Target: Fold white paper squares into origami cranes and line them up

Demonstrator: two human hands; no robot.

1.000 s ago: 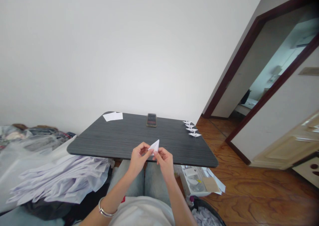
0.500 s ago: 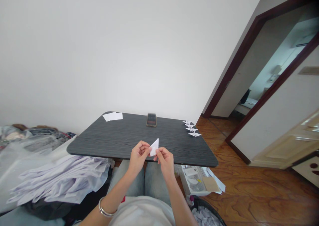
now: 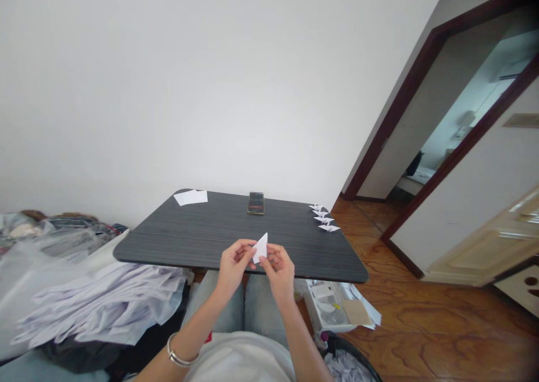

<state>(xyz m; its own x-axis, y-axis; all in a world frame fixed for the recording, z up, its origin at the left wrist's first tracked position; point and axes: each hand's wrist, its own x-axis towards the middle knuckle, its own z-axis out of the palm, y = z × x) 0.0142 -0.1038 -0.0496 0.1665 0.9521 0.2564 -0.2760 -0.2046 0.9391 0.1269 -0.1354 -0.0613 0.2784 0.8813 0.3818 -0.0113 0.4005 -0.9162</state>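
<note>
Between my two hands is a small white folded paper (image 3: 260, 248), pointed at the top, held just above the near edge of the dark table (image 3: 202, 233). My left hand (image 3: 234, 261) pinches its left side between thumb and fingers. On the right side, my right hand (image 3: 278, 267) grips it, thumb in front near the lower corner and fingers behind. Several white folded paper cranes (image 3: 324, 220) stand in a row at the table's right end. White paper sheets (image 3: 191, 197) lie at the far left corner.
A phone (image 3: 256, 202) leans upright at the table's back edge by the wall. To the left are a heap of white cloth or paper (image 3: 105, 300) and plastic-covered items. An open box (image 3: 330, 309) and a bin of paper scraps (image 3: 347, 365) sit below right.
My right hand has shifted its grip, its fingers moving up behind the folded paper and its thumb slightly left. The left hand has hardly moved.
</note>
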